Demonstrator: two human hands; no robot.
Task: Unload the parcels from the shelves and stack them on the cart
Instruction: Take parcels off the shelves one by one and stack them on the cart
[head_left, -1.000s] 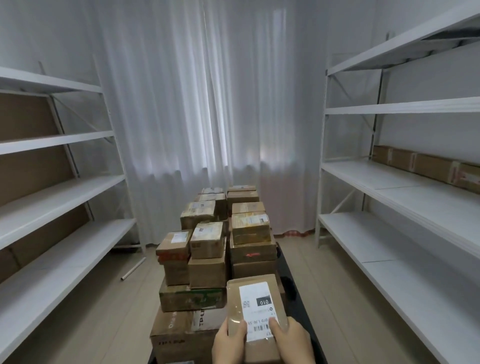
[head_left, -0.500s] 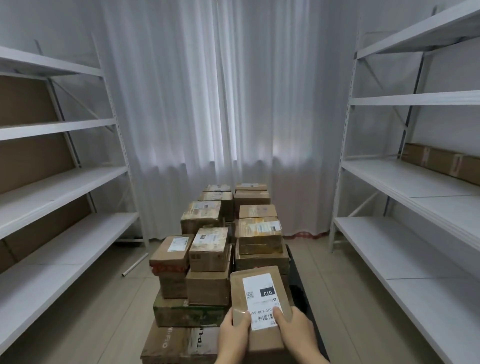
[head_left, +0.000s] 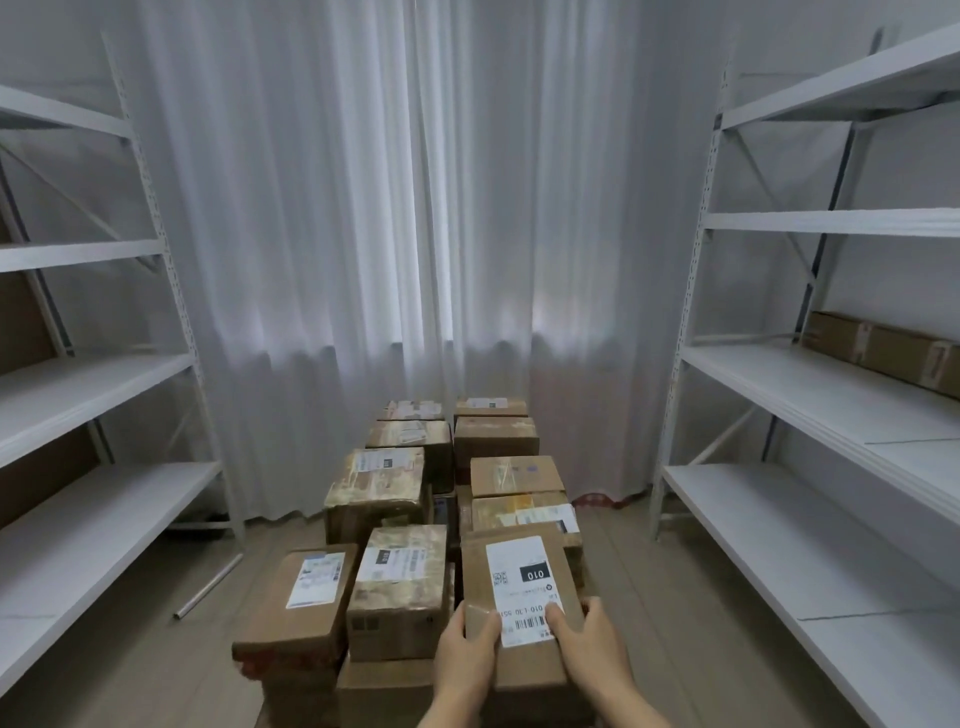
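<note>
At the bottom centre of the frame, the left hand and right hand grip the near end of a flat brown parcel, thumbs on top, one either side of its white label. Over the last second the parcel has moved forward and the stacked boxes have drawn closer and larger, so it is probably about to be set on the right-hand column. The parcel is plain cardboard, its label printed "010" above a barcode. At the right edge, long cartons lie on a shelf.

Both hands grip parcel (label up).
</note>
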